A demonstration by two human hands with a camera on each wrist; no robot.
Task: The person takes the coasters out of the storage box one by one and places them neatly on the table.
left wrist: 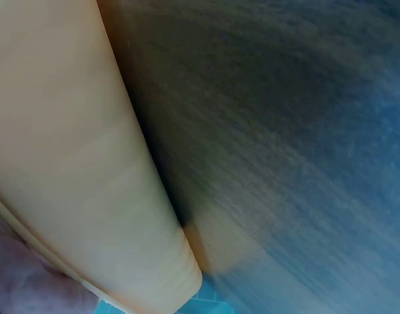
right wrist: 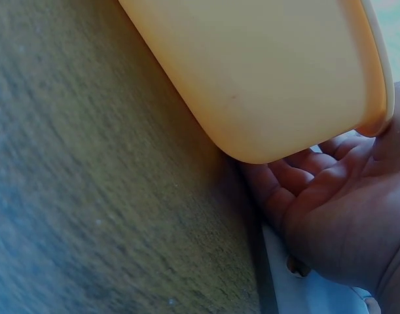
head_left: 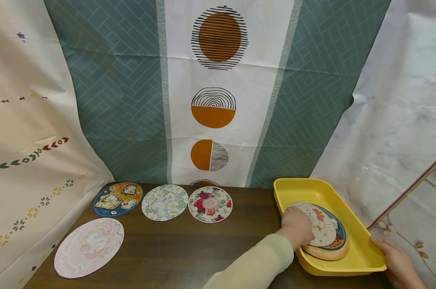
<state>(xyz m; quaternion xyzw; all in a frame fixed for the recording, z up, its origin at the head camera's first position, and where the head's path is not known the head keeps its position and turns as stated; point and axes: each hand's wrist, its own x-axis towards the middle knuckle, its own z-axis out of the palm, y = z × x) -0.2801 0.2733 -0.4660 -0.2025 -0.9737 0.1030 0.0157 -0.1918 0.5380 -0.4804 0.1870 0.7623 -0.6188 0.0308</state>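
**Left hand [head_left: 298, 225] on the pale mat [head_left: 322, 229], right hand [head_left: 396, 259] at the yellow tray [head_left: 360, 241]**

Tray lies along the right edge of the table [head_left: 185, 249]. My left forearm, in a pale sleeve [head_left: 255, 263], slants in from the table's near edge and crosses the tray's left rim. Back of the hand up, fingers curled in, holding the pale mat by its left side; one digit shows on its face, the rest hidden beneath.

That mat is inside the tray, uppermost, overlapping a blue-edged mat [head_left: 343, 232] and a tan mat [head_left: 335, 254], toward the tray's near end.

Right hand: outside, by the tray's near right corner. Fingers bent around the wall, tips partly hidden, gap small.

Along the table's far edge, left of the tray: blue-and-orange mat [head_left: 118, 199], green floral mat [head_left: 165, 202], red floral mat [head_left: 210, 204]. Pink mat [head_left: 89, 248] near the left edge.
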